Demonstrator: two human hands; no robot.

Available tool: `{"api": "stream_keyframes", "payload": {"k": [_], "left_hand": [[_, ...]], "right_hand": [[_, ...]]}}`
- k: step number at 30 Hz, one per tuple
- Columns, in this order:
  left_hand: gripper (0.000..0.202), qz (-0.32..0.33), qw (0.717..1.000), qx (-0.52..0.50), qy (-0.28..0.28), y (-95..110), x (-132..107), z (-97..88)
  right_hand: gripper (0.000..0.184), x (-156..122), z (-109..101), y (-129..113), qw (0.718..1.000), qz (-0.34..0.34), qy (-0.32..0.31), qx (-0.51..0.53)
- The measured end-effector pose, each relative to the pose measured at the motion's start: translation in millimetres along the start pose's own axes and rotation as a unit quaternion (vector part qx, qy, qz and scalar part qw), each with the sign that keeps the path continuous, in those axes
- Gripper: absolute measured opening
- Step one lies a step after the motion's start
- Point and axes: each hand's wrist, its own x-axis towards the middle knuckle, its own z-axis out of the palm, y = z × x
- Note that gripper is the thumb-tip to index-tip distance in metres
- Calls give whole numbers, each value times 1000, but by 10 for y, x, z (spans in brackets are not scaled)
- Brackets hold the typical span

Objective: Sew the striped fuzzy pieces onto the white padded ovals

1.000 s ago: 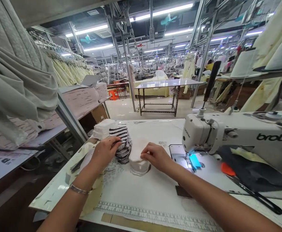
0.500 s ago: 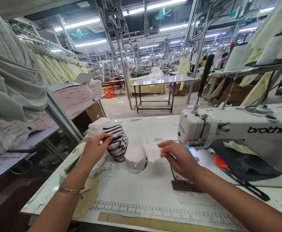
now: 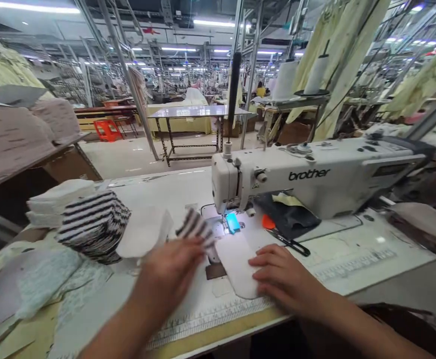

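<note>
A small black-and-white striped fabric piece (image 3: pixel 196 227) is pinched in the fingers of my left hand (image 3: pixel 171 271), blurred by motion, left of the presser foot. Under the fingertips of my right hand (image 3: pixel 287 274) lies a white fabric piece (image 3: pixel 239 267), flat in front of the needle area; these fingers are stretched and slightly apart on its right edge. The sewing machine (image 3: pixel 315 174) stands just behind, its needle area lit blue-white. To the left are a stack of striped pieces (image 3: pixel 94 224) and a stack of white pieces (image 3: pixel 141 234).
More white pieces (image 3: pixel 59 199) are stacked at the far left, with loose pale fabric (image 3: pixel 49 279) in front. Black thread snips (image 3: pixel 296 246), an orange item (image 3: pixel 268 221) and dark cloth (image 3: pixel 288 214) lie beside the machine bed. A printed ruler (image 3: pixel 218 314) runs along the front edge.
My view has turned right. My left hand has brought a striped piece away from its stack toward the machine. The white piece from my right hand now lies before the needle area.
</note>
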Motion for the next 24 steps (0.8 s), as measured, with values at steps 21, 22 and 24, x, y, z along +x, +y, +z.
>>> {"api": "stream_keyframes", "payload": {"k": [21,22,24], "left_hand": [[16,-230,938,46,-256,-281,110,395],[9,-244,937,5,-251,-262,114,369],[4,-305,911,-160,-226,-176,123,277]], "right_hand": [[23,294,236,-189,996,58,21,63],[28,301,236,-191,995,69,26,66],[46,303,244,-232,989,119,24,88]]}}
